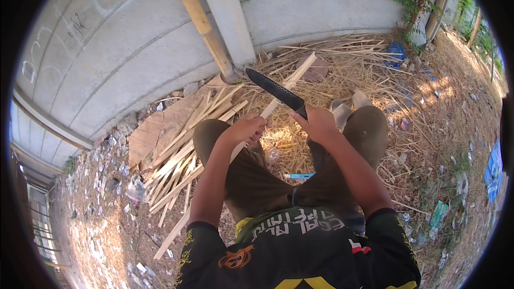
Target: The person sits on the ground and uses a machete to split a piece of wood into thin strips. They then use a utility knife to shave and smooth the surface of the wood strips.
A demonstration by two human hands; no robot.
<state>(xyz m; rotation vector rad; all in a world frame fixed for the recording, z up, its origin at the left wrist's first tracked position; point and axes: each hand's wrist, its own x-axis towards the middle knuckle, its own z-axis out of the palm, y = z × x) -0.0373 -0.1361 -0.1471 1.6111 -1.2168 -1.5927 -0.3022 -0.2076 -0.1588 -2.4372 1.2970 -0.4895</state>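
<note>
My left hand point(246, 129) is closed round a long pale strip of split bamboo or wood point(304, 69). The strip slants from beside my left thigh up to the far right, past my knees. In my right hand point(319, 124) is the handle of a large knife point(274, 89) with a broad dark blade. That blade points to the far left and crosses over the strip, just beyond my left hand. Whether its edge touches the strip, I cannot tell. A heap of similar strips point(176, 174) lies on the ground at my left.
Pale shavings point(284, 136) cover the ground between my legs. More thin strips point(342, 43) lie along the concrete wall point(305, 0). A bamboo pole point(201, 21) leans by a concrete post point(227, 16). A brown board point(155, 134) lies beneath the heap; a blue plastic bag point(395, 53) sits far right.
</note>
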